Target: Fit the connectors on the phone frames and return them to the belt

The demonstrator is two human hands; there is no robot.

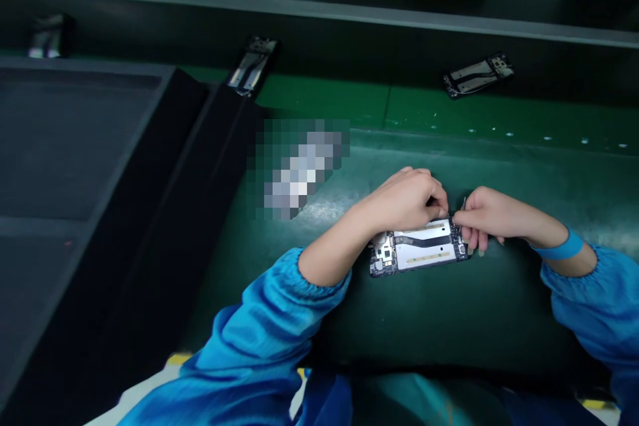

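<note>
An opened smartphone (424,246) lies flat on the green work surface, its silver inner plate, black flex cable and circuit boards exposed. Over its upper edge, near the right corner, my left hand (412,198) is closed in a pinch; whatever its fingertips grip is hidden. My right hand (486,214) is closed at the phone's right end, with its thumb and index finger together near the corner and the other fingers curled below. A thin dark piece sticks up beside that index finger, too small to name. Both hands nearly meet at this corner.
Two more opened phones rest along the back, one at centre left (253,66) and one at right (478,74). A blurred device (50,36) is far left. Black trays (80,140) fill the left side. A pixelated patch (304,170) hides something left of my hands. A ledge (319,10) runs across the back.
</note>
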